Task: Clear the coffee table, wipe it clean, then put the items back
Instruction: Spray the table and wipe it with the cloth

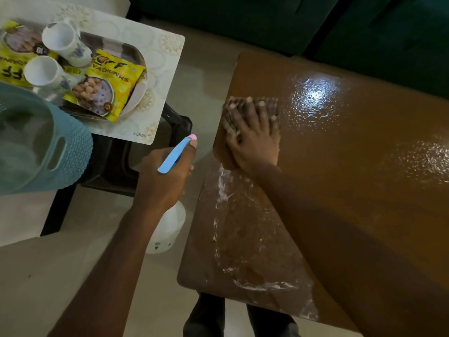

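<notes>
The brown coffee table (352, 166) is wet, with droplets at the far side and smeared streaks near its left edge. My right hand (252, 139) presses flat on a brown checked cloth (267, 105) at the table's far left corner. My left hand (165, 176) grips a white spray bottle (167, 229) with a blue trigger and pink nozzle, held over the floor left of the table.
A black stool (121, 171) to the left carries a patterned placemat (158, 69) with a tray, two white mugs (65, 42) and yellow snack packets (107, 86). A teal basket (41, 144) sits beside them. A dark green sofa (291, 18) lies beyond the table.
</notes>
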Demonstrator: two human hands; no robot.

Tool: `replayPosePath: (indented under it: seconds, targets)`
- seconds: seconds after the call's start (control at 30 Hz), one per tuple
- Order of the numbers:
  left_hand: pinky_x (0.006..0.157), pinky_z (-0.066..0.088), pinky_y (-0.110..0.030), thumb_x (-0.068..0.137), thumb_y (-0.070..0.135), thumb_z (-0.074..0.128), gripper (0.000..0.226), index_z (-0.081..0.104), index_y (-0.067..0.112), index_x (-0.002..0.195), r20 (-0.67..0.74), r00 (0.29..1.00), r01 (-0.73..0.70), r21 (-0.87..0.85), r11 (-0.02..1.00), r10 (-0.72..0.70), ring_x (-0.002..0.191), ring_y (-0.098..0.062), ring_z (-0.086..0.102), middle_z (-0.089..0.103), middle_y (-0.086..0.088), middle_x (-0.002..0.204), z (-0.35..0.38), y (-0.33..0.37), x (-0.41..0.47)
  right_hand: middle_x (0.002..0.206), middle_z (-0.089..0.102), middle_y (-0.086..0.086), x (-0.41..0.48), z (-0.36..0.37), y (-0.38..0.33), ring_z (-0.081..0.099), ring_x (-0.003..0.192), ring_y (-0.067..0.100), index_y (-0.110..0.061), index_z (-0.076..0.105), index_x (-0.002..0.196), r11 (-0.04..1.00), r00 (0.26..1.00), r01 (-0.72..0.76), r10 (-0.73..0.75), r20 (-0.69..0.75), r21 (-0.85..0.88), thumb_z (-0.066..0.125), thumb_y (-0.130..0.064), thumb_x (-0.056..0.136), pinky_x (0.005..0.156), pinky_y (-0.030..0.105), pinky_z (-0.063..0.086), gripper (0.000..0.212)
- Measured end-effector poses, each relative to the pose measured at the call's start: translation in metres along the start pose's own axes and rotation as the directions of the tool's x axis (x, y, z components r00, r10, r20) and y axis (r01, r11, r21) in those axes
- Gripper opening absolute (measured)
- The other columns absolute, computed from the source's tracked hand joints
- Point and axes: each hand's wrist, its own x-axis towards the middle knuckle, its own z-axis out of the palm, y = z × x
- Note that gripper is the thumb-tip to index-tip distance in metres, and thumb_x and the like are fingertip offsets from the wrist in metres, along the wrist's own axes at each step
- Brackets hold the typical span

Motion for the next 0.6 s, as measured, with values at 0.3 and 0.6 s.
replayPosePath:
  seconds: [0.3,0.6]
  targets:
    - [0.048,0.048,-0.020,0.088,0.056,0.055,0.046,0.064,0.016,0.069,0.160,0.986,0.036,0.053,0.998,-0.044,0.050,-0.014,0.058,0.064,-0.008,0.065,0.017,0.002,-0.024,0.167,0.007,-0.011,-0.080,-0.013,0.093,0.001,0.154,0.015,-0.048,0.011,0.155,0.996,0.995,0.070,-0.066,0.074,-0.056,0.026,-0.060,0.095,0.123,0.046,0.008,0.064]
    - [0.053,0.055,-0.038,0.082,0.065,0.055,0.053,0.066,0.014,0.078,0.376,0.922,0.028,0.172,0.985,-0.092,0.064,-0.032,0.063,0.065,-0.016,0.071,0.061,0.010,-0.072,0.167,-0.001,-0.009,-0.214,-0.011,0.144,-0.004,0.154,0.018,-0.045,0.002,0.156,0.983,0.967,0.153,-0.129,0.219,-0.098,0.025,-0.059,0.097,0.123,0.047,0.005,0.065]
